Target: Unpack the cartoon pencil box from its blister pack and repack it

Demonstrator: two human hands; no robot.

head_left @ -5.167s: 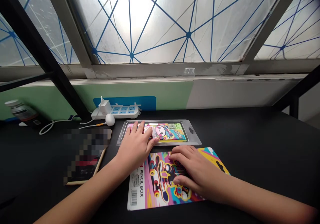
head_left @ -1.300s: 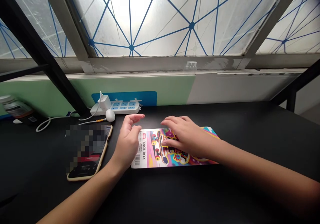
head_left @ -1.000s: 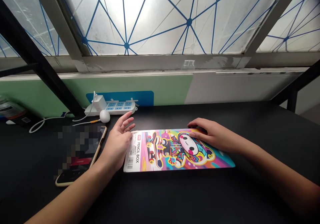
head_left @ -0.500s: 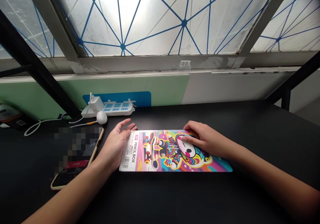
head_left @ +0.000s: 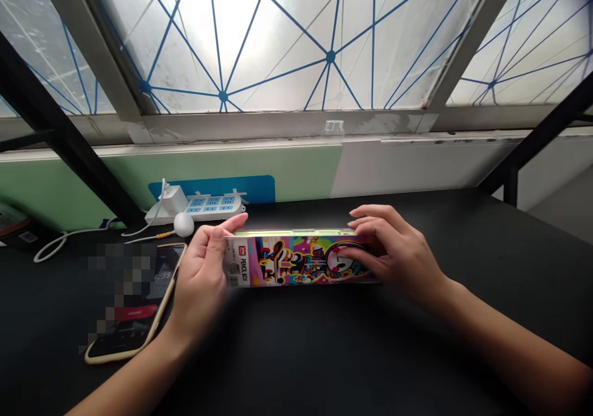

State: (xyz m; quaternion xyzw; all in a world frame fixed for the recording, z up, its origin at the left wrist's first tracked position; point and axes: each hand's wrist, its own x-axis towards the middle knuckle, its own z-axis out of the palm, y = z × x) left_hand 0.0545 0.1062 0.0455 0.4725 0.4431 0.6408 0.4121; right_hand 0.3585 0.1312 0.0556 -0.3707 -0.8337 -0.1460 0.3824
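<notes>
A colourful pencil box (head_left: 296,260) with a cartoon figure and the words "PENCIL BOX" is tilted up over the black table, its long pale green-yellow edge showing at the top. My left hand (head_left: 204,261) grips its left end, thumb near the front and a finger along the back edge. At the other end is my right hand (head_left: 398,246), its thumb on the printed face and its fingers over the top edge. The box's far side is hidden.
Left of my forearm lies a phone (head_left: 134,308) in a pale case, partly blurred out. Behind it stand a white power strip (head_left: 215,204) and a round white plug-like piece (head_left: 184,224) on a cable. Black frame bars (head_left: 69,138) rise at both sides before the window.
The pencil box has gone from lying nearly flat to tilted up, so its long edge shows. My left hand has closed around its end; my right fingers have risen over the top edge.
</notes>
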